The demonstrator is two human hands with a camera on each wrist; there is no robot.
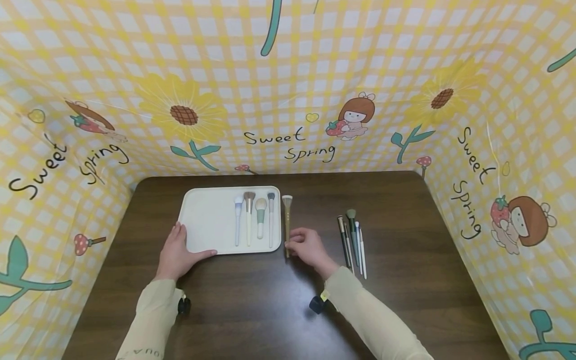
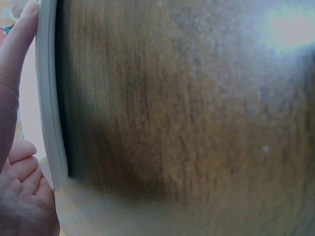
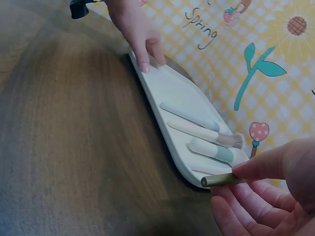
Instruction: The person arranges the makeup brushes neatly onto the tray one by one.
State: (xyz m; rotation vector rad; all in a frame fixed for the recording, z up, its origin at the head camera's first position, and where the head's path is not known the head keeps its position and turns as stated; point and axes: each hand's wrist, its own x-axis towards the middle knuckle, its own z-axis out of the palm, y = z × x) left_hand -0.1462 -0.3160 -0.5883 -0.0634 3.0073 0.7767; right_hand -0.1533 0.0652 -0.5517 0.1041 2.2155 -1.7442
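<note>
A white tray [image 1: 207, 220] lies on the table, with several makeup brushes side by side in its right half, among them a brush with a green ferrule [image 1: 260, 216]. My left hand [image 1: 177, 255] holds the tray's front left corner, thumb along the front rim and fingers at the left side. In the left wrist view the thumb [image 2: 12, 64] lies along the rim. My right hand [image 1: 308, 247] pinches a gold makeup brush [image 1: 288, 215] near its handle end, just beyond the tray's right edge, bristles pointing away. The right wrist view shows the gold handle [image 3: 219, 180] between thumb and fingers.
Further right, several more makeup brushes [image 1: 352, 240] lie close together on the dark wooden table [image 1: 252, 310]. A yellow checked cloth [image 1: 279, 90] with printed flowers and figures rises behind the table and at both sides.
</note>
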